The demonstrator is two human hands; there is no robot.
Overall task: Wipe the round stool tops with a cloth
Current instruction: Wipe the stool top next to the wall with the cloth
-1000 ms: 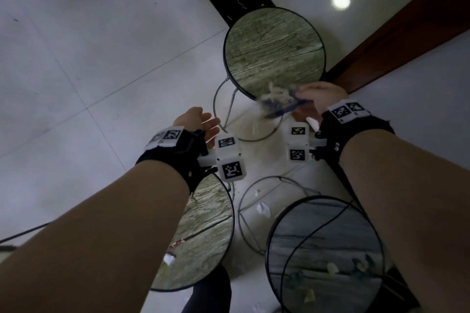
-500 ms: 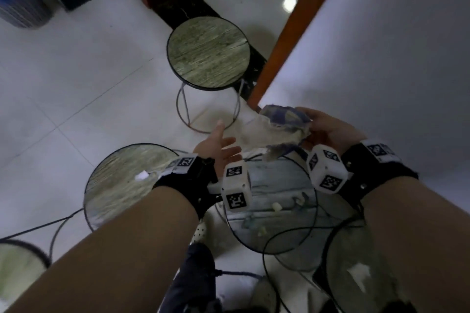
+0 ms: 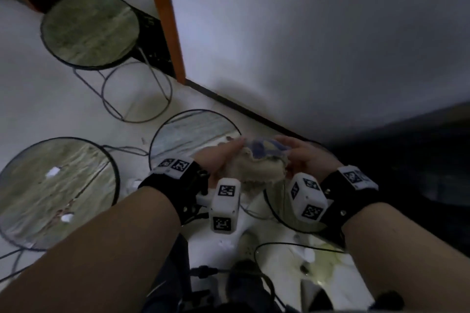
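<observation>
A crumpled beige and blue cloth (image 3: 259, 162) is bunched between both hands above the middle stool (image 3: 183, 132). My left hand (image 3: 221, 157) holds its left side and my right hand (image 3: 302, 157) grips its right side. A greenish round stool (image 3: 89, 30) stands at the far left by the door frame. Another round stool (image 3: 53, 190) at the near left carries white scraps. A fourth stool top (image 3: 328, 256) lies at the lower right, mostly under my right forearm, with pale scraps on it.
A white wall (image 3: 318, 33) with a dark skirting fills the right. An orange door frame (image 3: 165, 15) rises behind the stools. Black cables (image 3: 262, 246) run over the white floor and around my legs. A dark mass sits at the far right.
My view has swung right toward the wall. My left hand has come up and taken hold of the cloth, which my right hand alone held before. The stools have shifted left in view.
</observation>
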